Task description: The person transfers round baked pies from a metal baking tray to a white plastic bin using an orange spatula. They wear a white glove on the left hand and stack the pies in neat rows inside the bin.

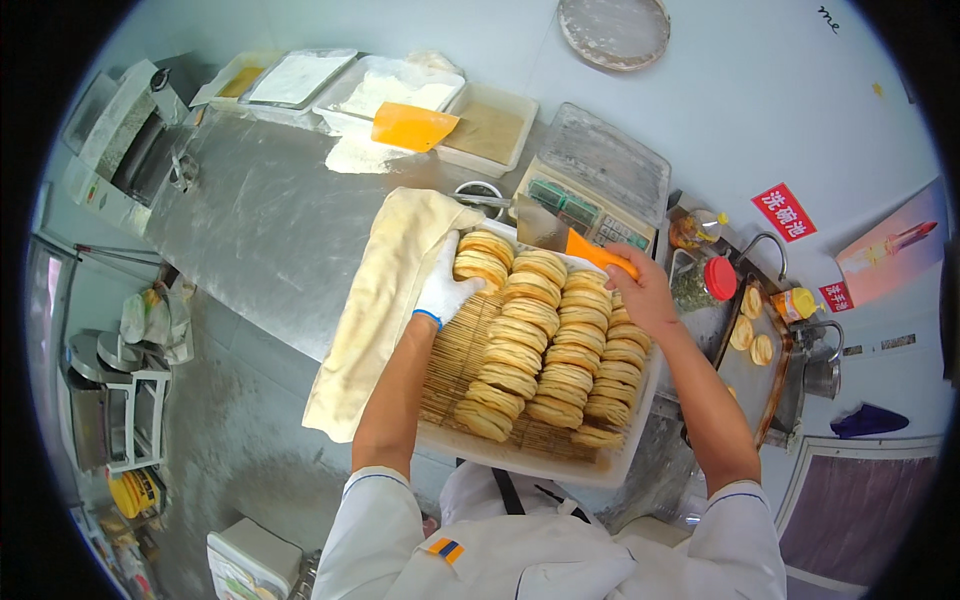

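Round flatbreads [520,325] in rows on a white tray [592,474], between the two hands, the gloved left hand [445,290] half spread at the short far-left row (its grip I couldn't tell), the bare right hand [642,290] closed round an orange-handled scraper [543,227].

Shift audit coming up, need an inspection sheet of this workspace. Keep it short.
Surface: steel worktable, dusted with white powder.
Job's things: white tray with a slatted mat and rows of round flatbreads, the leftmost row short; cream cloth along its left side.
Clutter: digital scale beyond the tray; red-lidded jar to the right.
Hands: gloved left hand against the short row, grip unclear; bare right hand grips an orange-handled scraper.
Cables: nothing seen for certain.
Surroundings: red signs on the wall; baking tray with more flatbreads at right.
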Motion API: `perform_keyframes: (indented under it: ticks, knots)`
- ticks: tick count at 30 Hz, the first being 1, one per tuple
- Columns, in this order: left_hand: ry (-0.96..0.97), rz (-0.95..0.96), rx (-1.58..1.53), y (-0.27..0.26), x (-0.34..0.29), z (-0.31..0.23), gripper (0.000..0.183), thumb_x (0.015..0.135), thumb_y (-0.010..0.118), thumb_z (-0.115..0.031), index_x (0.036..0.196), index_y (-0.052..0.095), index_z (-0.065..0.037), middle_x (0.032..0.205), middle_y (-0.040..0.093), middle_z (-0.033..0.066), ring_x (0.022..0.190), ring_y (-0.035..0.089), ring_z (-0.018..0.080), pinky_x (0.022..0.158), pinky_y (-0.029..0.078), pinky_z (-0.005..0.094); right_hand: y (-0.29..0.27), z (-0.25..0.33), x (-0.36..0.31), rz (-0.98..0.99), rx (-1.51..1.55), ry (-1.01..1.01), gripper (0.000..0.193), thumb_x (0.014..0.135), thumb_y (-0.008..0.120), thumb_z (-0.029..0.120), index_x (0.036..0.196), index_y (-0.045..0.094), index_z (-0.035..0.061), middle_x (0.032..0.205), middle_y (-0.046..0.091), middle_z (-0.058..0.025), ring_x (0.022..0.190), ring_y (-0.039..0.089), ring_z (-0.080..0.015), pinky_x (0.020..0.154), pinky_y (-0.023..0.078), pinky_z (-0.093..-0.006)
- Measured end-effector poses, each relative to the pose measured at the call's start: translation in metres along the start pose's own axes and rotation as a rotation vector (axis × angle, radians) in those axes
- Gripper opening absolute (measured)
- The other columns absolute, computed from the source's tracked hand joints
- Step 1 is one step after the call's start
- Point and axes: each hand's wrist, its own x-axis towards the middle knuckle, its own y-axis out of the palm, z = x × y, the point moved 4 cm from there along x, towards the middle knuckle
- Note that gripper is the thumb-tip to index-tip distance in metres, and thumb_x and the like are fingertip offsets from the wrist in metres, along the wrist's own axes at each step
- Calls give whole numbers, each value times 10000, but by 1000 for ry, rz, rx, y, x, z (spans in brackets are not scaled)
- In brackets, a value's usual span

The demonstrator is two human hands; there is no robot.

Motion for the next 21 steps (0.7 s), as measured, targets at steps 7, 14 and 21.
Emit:
perform_keyframes:
  ticks: [7,14,21]
  knots:
    - [34,-108,55,7,-20,5,1000,827,781,-15,1640,204,64,1639,384,249,1498,411,299,1231,334,335,-24,-32,-31,-55,343,261,363,1058,632,149,1390,608,4,1152,699,-91,824,699,-124,628,509,-253]
    - [66,-238,220,15,-38,3,882,898,703,36,1635,220,67,1642,380,241,1470,440,286,1225,350,338,-56,-81,-88,-173,627,284,369,1054,638,167,1369,606,-23,1149,698,-131,798,722,-145,545,481,-257]
    - [-23,-238,155,18,-14,28,748,951,652,-11,1614,311,50,1552,511,219,1361,549,259,1138,426,323,-87,-112,-155,-227,798,357,390,1059,627,195,1385,583,-14,1086,698,-119,727,672,-130,553,471,-255]
